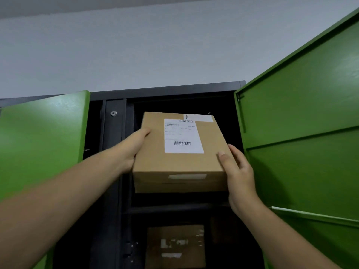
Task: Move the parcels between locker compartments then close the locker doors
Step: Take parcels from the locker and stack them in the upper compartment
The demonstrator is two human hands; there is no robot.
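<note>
- Head view: parcel [178,152], a brown cardboard box with a white shipping label [182,135] on its top face, is held up at the mouth of the upper compartment [223,105].
- Left hand [134,148] grips the box's left side. The thumb lies over the top edge and the rest is hidden behind the box.
- Right hand [239,171] clasps the near right corner, thumb on the top face and fingers [236,152] along the right wall. Both hands are grasping the parcel.
- Can't tell whether the box's underside touches anything. A dark gap shows between its front face and the shelf [174,208] below.
- Edges: the left side sits just beside the dark centre post [114,133], which carries a small latch [113,113]. There is a bit more room on the right, before the door hinge line.
- Left door [42,136] and right door [301,123], both green, stand swung open on either side of the arms.
- Lower compartment [233,239] holds a second parcel [174,245], dim in shadow, also labelled and lying flat.
- The locker frame is dark grey metal, with a plain pale wall [155,45] above it.
</note>
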